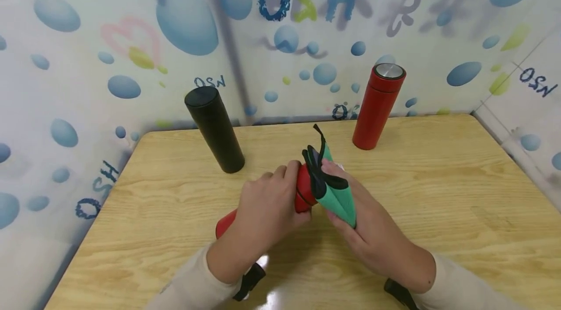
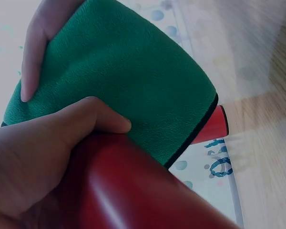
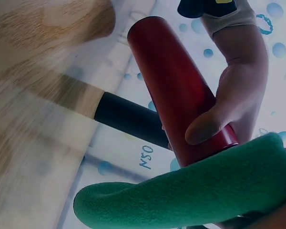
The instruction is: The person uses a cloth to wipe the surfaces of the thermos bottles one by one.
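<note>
My left hand (image 1: 266,205) grips a red vacuum flask (image 1: 304,188) that is tilted above the table, its thumb lying along the body near the lid end in the right wrist view. Against that end, my right hand (image 1: 372,225) holds a green cloth (image 1: 341,201) with black edging, folded and bunched. The cloth covers the tip of the flask, so its top face is hidden. In the left wrist view the cloth (image 2: 124,81) spreads out just beyond the left thumb, with a finger of the right hand (image 2: 34,62) over it.
A black flask (image 1: 216,130) stands upright at the back left of the wooden table (image 1: 438,193). Another red flask (image 1: 378,108) with a silver-topped lid stands at the back right. Behind the table hangs a white sheet (image 1: 280,81) with blue spots and letters.
</note>
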`<state>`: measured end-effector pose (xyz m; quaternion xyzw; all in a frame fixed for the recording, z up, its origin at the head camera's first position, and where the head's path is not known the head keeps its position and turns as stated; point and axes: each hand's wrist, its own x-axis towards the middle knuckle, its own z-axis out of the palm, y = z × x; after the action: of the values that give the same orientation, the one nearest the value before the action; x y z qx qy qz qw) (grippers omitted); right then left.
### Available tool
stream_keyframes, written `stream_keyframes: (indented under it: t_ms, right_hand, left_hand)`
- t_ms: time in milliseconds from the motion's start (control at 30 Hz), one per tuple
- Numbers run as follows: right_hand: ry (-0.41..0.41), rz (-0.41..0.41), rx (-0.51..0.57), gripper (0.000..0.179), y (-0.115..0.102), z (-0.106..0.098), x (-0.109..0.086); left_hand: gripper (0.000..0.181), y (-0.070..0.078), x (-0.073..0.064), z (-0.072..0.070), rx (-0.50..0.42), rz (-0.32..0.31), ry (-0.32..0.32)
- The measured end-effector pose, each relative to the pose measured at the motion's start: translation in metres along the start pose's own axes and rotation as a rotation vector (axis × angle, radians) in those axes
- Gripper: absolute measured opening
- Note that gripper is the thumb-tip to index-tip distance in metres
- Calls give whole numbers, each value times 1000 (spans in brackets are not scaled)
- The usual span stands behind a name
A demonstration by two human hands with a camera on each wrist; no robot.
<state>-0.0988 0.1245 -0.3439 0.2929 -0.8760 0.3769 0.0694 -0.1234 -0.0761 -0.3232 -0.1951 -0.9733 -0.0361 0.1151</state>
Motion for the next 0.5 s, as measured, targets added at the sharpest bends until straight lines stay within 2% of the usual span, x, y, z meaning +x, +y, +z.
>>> stream_keyframes:
  t_ms: [233, 500]
  right_hand:
    - [4, -23, -34, 75, 1, -4, 0]
    - [16, -35, -26, 73, -1, -2, -2]
  left_hand:
    - [64, 5, -1, -2, -7, 22, -31]
    - [62, 1, -1, -2, -28, -1, -46]
